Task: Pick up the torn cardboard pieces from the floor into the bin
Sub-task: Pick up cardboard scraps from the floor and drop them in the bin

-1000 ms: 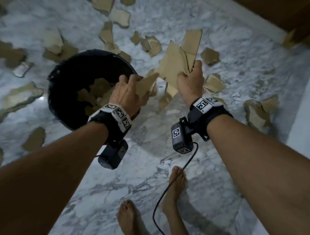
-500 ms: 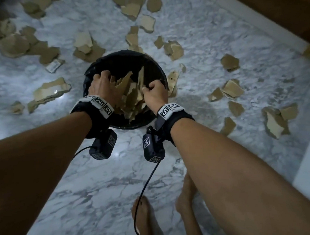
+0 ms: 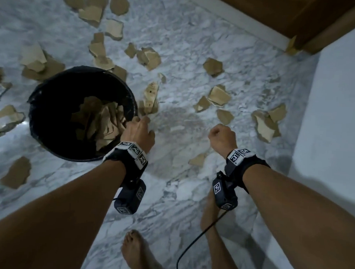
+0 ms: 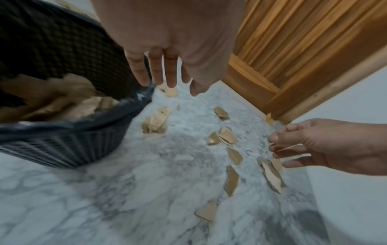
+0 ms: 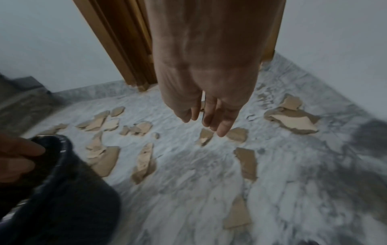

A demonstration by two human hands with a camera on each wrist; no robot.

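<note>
A black bin [image 3: 81, 68] stands on the marble floor at the left, with a heap of torn cardboard [image 3: 103, 120] inside it. My left hand [image 3: 140, 126] hangs at the bin's right rim; in the left wrist view its fingers [image 4: 157, 71] are straight and empty beside the bin [image 4: 62, 140]. My right hand [image 3: 221, 136] hovers over the floor well right of the bin, its fingers [image 5: 211, 116] relaxed and holding nothing. Loose pieces lie nearby: a printed one [image 3: 151, 96] by the bin, one [image 3: 198, 160] below my right hand, others [image 3: 218, 95] farther out.
Several more cardboard pieces [image 3: 100, 13] are scattered behind and left of the bin. A wooden door [image 3: 302, 17] and a white wall [image 3: 338, 101] close off the right side. My bare feet [image 3: 137, 253] and a black cable [image 3: 198, 238] are below my arms.
Both hands carried cardboard over the bin and let it go inside. They are now empty; the left has drawn back to the rim and the right has swung out to the right.
</note>
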